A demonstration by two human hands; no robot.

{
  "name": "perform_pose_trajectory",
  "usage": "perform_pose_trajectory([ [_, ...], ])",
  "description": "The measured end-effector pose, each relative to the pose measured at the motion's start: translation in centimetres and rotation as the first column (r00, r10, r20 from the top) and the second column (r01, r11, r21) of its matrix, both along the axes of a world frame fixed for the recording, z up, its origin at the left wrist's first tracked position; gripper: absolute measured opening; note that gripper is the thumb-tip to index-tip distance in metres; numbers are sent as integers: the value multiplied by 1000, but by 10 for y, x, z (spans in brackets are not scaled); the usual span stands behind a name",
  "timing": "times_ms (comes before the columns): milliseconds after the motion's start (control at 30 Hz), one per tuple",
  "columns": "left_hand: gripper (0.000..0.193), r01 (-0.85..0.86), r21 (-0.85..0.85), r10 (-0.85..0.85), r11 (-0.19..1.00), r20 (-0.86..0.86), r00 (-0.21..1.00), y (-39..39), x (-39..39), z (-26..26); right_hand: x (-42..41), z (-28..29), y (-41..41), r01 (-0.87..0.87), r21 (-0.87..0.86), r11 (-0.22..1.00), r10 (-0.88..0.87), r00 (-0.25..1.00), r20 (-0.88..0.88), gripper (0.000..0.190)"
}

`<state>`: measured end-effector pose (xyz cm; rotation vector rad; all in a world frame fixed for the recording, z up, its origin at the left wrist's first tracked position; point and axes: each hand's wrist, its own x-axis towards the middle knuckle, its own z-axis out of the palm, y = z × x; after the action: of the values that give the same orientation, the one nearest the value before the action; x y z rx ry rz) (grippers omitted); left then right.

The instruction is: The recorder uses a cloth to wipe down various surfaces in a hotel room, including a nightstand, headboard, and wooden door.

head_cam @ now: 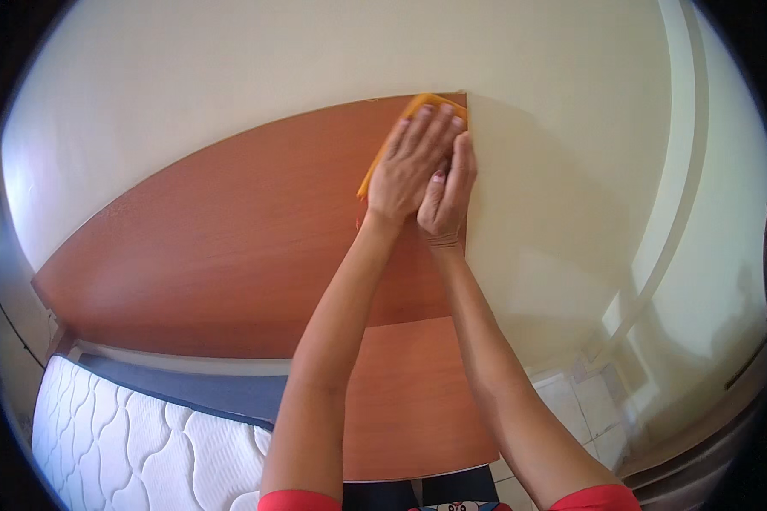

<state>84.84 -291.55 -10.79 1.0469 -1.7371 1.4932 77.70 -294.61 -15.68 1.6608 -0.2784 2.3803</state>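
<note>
A folded orange-yellow cloth (429, 101) lies against the upper right corner of a reddish-brown wooden headboard (249, 223). Flat on the cloth rests my left hand (409, 160), its fingers pointing up and pressing it to the board. My right hand (450, 185) is tight beside it at the headboard's right edge, its thumb near the left hand; its palm side and whatever lies beneath are hidden. How much of the cloth is under the right hand cannot be told.
A white quilted mattress (160, 441) stands at the lower left, below the headboard. Under my forearms is a lighter wooden panel (415, 396). A cream wall (550, 191) rises behind, with floor tiles (565, 409) at lower right and a dark slatted object (690, 472) beside them.
</note>
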Motion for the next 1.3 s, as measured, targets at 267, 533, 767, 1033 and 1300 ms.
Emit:
perform_pose_trajectory([
  [267, 59, 117, -30, -117, 993, -454, 883, 15, 45, -13, 8, 6, 10, 549, 85, 832, -492, 800, -344, 53],
  [533, 59, -94, -114, 17, 989, -544, 839, 85, 220, -13, 43, 6, 19, 586, 112, 803, -508, 770, -386, 53],
  [767, 60, -75, -106, 11, 992, -504, 864, 92, 255, -23, 47, 8, 22, 576, 79, 814, -524, 786, -327, 52],
  [1033, 55, -302, -329, -95, 895, -801, 592, 102, 330, -4, 51, 7, 22, 611, 41, 790, -574, 763, -297, 50],
  [1300, 56, -109, -115, 14, 987, -623, 782, 89, 245, -53, 51, 7, 21, 627, -20, 778, -608, 746, -271, 50],
])
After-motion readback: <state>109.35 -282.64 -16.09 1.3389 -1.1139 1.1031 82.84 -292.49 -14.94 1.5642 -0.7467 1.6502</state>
